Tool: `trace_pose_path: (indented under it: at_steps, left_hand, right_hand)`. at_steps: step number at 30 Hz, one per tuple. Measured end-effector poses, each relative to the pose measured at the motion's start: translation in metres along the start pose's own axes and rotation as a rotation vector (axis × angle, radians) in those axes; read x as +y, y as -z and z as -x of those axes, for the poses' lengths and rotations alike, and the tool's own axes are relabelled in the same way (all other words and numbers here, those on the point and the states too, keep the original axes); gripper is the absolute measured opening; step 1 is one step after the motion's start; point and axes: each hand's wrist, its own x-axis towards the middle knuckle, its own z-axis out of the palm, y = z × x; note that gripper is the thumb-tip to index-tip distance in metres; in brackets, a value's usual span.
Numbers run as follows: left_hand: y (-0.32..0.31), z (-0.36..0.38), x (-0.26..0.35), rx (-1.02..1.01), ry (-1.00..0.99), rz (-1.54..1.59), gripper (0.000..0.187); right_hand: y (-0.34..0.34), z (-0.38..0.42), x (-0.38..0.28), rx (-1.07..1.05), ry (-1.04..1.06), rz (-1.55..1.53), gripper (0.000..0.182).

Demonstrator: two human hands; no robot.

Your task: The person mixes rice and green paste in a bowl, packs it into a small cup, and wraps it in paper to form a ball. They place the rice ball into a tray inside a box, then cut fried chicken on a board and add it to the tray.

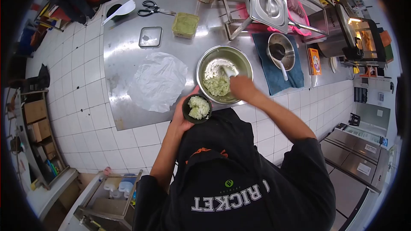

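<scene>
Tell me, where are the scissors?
In the head view, the scissors lie at the steel counter's far edge, between the white spoon and the green tub.

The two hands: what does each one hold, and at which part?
Left hand holds small dark bowl under its rim; right hand grips white spatula by its handle.

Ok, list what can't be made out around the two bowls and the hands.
- Head view: the right hand covers the handle of the white spatula, so its fingers' grip is hidden.
- Head view: the left hand sits under the small dark bowl; its fingers are mostly hidden.
- The chopped mix in the steel bowl is too small to identify.
</scene>
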Motion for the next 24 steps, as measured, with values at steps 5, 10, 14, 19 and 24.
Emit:
trace_pose_path:
  at_steps: [5, 10, 14, 19, 24]
  left_hand:
    - [0.007, 0.001, -0.004, -0.069, 0.035, 0.038, 0.065]
    - [0.004, -0.004, -0.005, -0.108, 0.04, 0.12, 0.065]
    - [-0.011, -0.001, -0.004, -0.077, 0.055, 0.016, 0.065]
    - [-0.019, -0.003, 0.0, -0.009, 0.065, 0.0, 0.066]
    - [-0.032, -0.003, 0.008, -0.033, 0.05, 0.009, 0.061]
  right_hand:
    - [-0.003, 0.031, -0.053, -0.121, 0.103, -0.185, 0.016]
    - [0.019, 0.018, -0.053, -0.204, 0.084, -0.347, 0.027]
    - [0.017, -0.015, -0.019, -0.299, 0.152, -0.405, 0.033]
    - [0.041, -0.031, 0.007, -0.492, 0.11, -0.723, 0.026]
    - [0.043, -0.032, 0.055, -0.6, -0.02, -0.982, 0.026]
